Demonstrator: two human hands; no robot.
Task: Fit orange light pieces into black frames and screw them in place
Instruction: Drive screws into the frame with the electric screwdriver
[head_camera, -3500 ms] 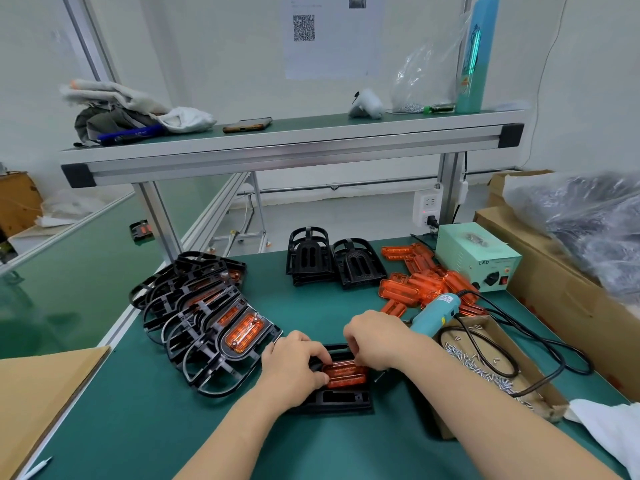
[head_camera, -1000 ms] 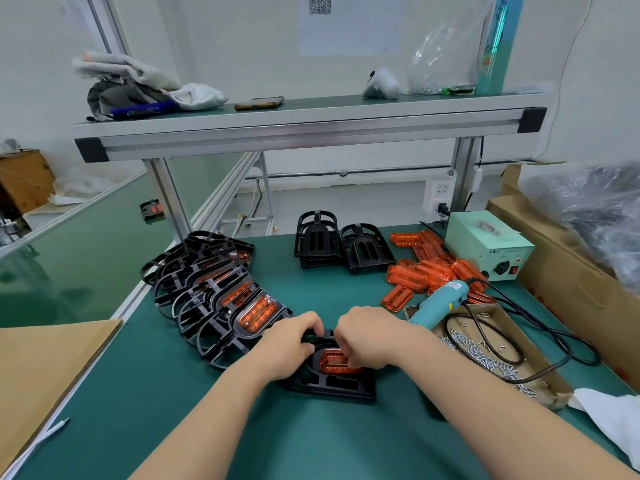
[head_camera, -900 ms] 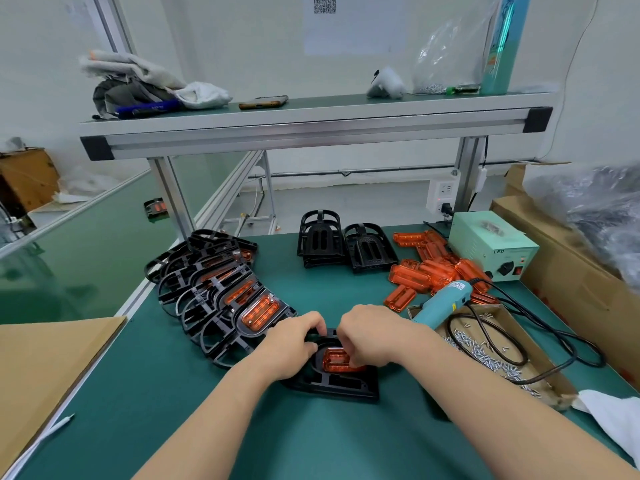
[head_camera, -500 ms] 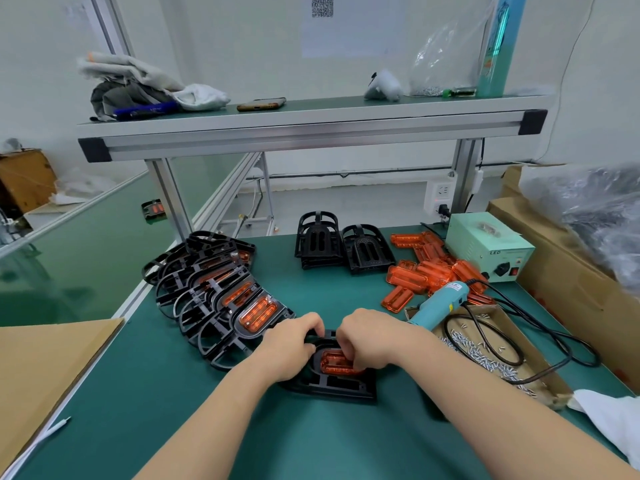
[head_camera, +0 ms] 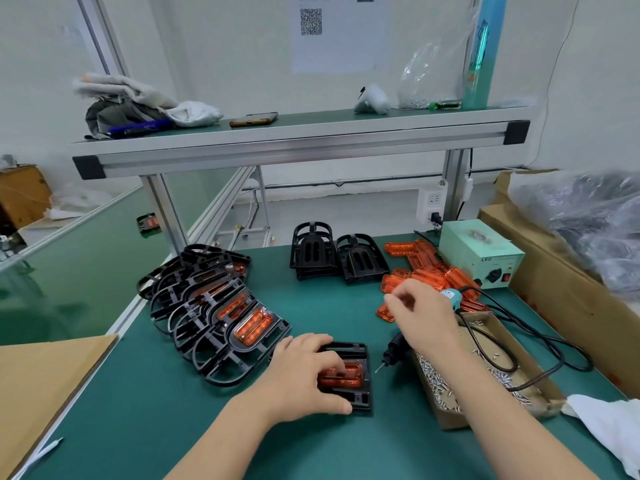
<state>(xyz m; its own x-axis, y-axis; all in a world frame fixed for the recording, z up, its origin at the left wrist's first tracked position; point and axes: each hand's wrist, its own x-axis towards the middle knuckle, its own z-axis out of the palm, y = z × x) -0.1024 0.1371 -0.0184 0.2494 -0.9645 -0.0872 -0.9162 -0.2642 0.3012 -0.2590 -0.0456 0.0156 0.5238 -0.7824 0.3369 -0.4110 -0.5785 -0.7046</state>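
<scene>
1 orange light piece (head_camera: 341, 375) sits in the black frame (head_camera: 360, 398) at the near middle of the green bench top (head_camera: 311, 445). The left hand (head_camera: 304, 372) lies over both with fingers pressing down, likely to stop them shifting for screwing. The right hand (head_camera: 424, 317) hovers over the electric screwdriver (head_camera: 394, 348) beside the box of screws (head_camera: 446, 386). Blur hides whether its fingers pinch anything.

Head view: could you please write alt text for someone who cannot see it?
The left hand presses an orange piece into a black frame on a green table; the right hand hovers over the screwdriver beside the screw box.
</scene>
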